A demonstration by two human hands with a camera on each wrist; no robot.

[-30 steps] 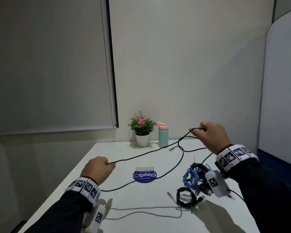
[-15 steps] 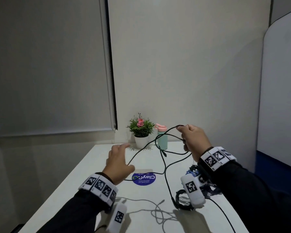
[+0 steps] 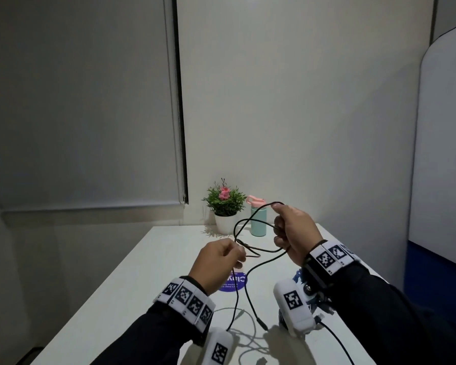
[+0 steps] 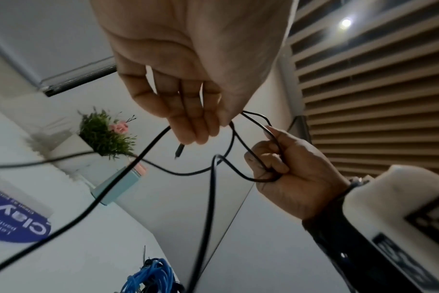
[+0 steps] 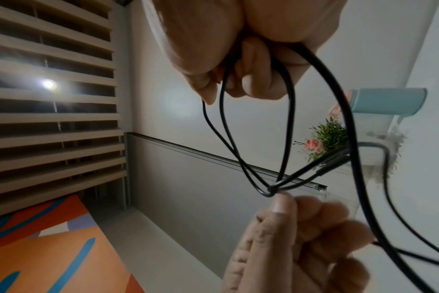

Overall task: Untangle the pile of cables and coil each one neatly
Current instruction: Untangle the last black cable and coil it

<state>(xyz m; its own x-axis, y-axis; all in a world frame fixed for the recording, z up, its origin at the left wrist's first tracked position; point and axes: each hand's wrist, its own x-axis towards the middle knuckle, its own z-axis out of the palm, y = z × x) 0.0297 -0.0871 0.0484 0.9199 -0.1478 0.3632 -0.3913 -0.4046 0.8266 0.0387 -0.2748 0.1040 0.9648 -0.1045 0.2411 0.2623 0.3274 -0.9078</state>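
Observation:
A thin black cable is held in the air above the white table, looped between both hands. My right hand grips several loops of it in a fist. My left hand pinches the cable where strands cross, fingers curled. Two cable tails hang down to the table; one ends in a plug. A blue coiled cable and dark cables lie at the right, mostly hidden behind my right wrist in the head view.
A potted plant and a teal bottle with pink lid stand at the table's far edge. A blue round sticker lies mid-table. A thin grey cable trails near the front edge. A partition stands at the right.
My left hand, open half a second ago, has closed on the cable near the right hand. The hands have come closer together and more cable is looped in the right hand.

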